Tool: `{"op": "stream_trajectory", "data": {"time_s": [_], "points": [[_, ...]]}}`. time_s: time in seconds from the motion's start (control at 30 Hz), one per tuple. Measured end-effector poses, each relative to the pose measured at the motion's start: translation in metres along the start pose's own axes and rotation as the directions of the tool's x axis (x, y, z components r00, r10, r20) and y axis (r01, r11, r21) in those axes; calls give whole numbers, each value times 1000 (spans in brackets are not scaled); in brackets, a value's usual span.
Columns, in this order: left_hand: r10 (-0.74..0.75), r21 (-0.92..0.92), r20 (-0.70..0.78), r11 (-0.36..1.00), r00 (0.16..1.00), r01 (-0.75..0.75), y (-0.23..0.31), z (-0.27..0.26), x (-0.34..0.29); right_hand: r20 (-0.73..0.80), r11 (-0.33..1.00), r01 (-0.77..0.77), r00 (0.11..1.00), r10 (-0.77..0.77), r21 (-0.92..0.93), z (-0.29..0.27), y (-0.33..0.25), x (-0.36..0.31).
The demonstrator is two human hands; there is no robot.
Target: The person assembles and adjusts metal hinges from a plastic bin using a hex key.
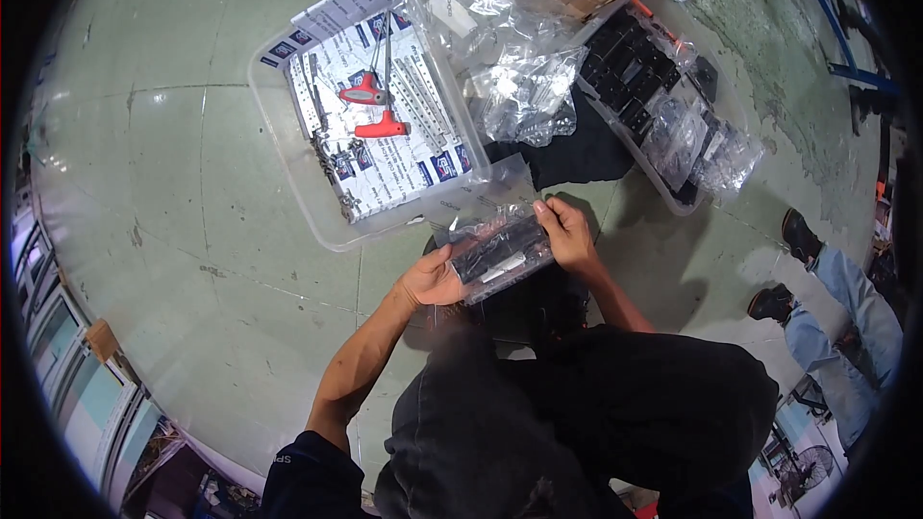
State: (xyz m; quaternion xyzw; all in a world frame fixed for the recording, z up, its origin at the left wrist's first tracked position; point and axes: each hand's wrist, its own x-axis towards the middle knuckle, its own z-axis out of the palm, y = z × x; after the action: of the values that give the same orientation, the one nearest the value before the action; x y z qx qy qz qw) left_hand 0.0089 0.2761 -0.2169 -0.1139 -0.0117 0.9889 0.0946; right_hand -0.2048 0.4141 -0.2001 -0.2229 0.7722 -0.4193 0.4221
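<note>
Over my knees I hold a transparent plastic bag (pixel 502 252) with dark parts and a small pale strip inside. My left hand (pixel 433 279) is closed on its left end, thumb on top. At the upper right end, my right hand (pixel 567 234) pinches the plastic with the thumb above. What exactly the dark parts are, I cannot make out. Just beyond my hands stands a translucent plastic bin (pixel 332 231), where two red-handled T-shaped hex keys (pixel 383 125) lie on printed white wrapping beside several perforated metal strips (pixel 423 101).
A second bin (pixel 663 194) at the right holds several black parts (pixel 630 67) and small bags (pixel 707 149). Crumpled plastic bags (pixel 524 86) and a black cloth (pixel 577 149) lie between the bins. Another person's legs (pixel 827 303) are at the far right.
</note>
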Motion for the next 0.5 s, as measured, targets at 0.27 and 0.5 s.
{"op": "stream_trajectory", "data": {"time_s": [0.27,0.5], "points": [[-12,-20,-26,1000,1000,12,-1,-3,-1,-14,997,-23,1000,24,75,2,4,0],[-8,-37,-31,999,999,7,-5,-13,-4,53,996,-51,997,47,79,0,-1,-2]]}}
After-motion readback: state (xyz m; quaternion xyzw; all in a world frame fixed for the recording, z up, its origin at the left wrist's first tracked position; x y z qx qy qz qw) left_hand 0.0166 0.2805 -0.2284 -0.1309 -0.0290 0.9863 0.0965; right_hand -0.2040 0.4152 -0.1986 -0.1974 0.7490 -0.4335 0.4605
